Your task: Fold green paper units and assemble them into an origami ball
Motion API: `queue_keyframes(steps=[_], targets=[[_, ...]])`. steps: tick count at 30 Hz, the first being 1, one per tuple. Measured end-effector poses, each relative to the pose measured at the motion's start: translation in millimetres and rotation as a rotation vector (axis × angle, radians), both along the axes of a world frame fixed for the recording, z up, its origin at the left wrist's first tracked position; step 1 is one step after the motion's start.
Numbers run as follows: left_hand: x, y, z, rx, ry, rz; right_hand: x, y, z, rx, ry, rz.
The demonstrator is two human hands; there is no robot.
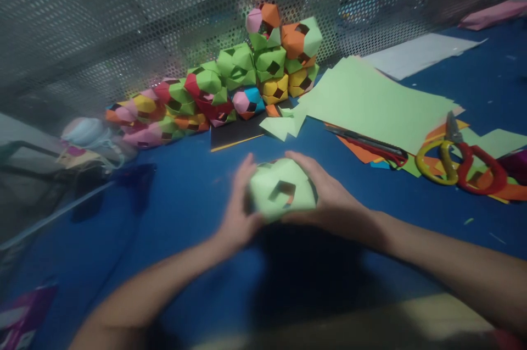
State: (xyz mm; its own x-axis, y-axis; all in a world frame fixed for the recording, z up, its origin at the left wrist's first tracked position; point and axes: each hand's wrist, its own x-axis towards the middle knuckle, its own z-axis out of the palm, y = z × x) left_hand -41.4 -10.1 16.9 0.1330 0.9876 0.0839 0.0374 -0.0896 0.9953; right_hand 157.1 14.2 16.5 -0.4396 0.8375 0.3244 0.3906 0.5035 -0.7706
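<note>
A pale green folded paper ball (280,188) with square openings sits between both my hands above the blue table (185,196). My left hand (237,212) presses its left side, fingers curled round it. My right hand (329,196) wraps over its top and right side. Both hands grip the paper ball together.
A heap of many-coloured folded paper balls (230,81) leans on the perforated metal screen (123,20) behind. Green paper sheets (370,100) lie at the right, with scissors (461,160) with yellow and red handles and coloured scraps. A dark strip (234,133) lies near the heap.
</note>
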Motion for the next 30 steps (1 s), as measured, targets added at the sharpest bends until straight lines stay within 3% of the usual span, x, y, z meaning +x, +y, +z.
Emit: queue_keyframes(steps=[3, 10, 17, 22, 30], targets=[[3.1, -6.2, -6.4, 0.221, 0.139, 0.005, -2.6, -3.6, -3.1, 0.071, -0.010, -0.012], [6.6, -8.2, -8.7, 0.297, 0.286, 0.019, -9.6, -12.8, -14.5, 0.213, -0.082, -0.013], [4.0, 0.1, -12.8, 0.423, 0.218, -0.106, -7.0, -11.3, -8.4, 0.038, 0.013, -0.055], [3.7, 1.9, -13.6, 0.443, 0.273, -0.045, -3.2, -10.6, -1.3, -0.035, 0.030, 0.013], [-2.9, 1.8, -12.0, 0.431, 0.199, -0.039, 10.1, 3.9, 8.7, -0.103, 0.000, 0.131]])
